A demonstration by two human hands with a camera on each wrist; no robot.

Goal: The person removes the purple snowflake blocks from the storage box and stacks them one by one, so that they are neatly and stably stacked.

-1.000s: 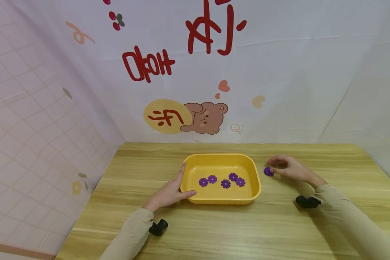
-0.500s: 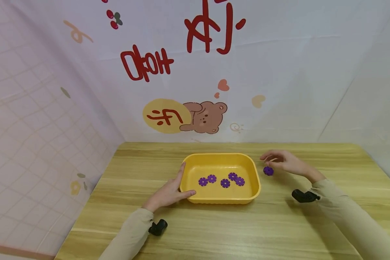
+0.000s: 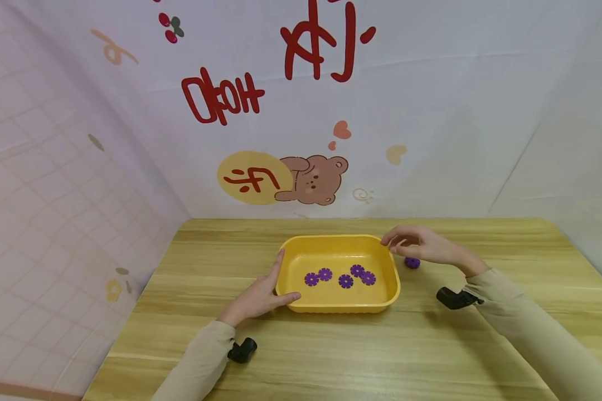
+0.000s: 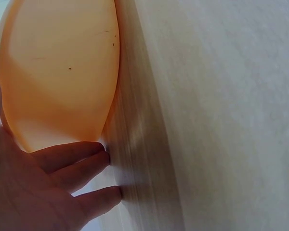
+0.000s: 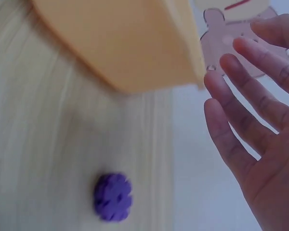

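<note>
A shallow yellow plastic tray [image 3: 341,305] lies on the table, with several purple notched snowflake discs [image 3: 346,281] flat on its bottom. My left hand [image 3: 255,301] holds the tray's left end, its thumb over the rim and its other fingers along the outer wall; in the left wrist view those fingers reach down to the table. Over by the far right corner of the rim hovers my right hand [image 3: 428,247], fingers spread and slightly bent, holding nothing. Below it, outside the tray, stands a small pile of purple snowflake discs [image 5: 113,197], partly covered by the hand in the head view.
The wood-grain table [image 3: 331,356] ends at a white cloth backdrop [image 3: 456,139] with a printed bear and red lettering. A black camera mount [image 3: 242,351] sits on the left wrist, and another black mount [image 3: 456,299] on the right.
My right hand has let go of the purple disc pile and moved left to the tray's far right corner. The left hand stays on the tray. The head view has shifted slightly.
</note>
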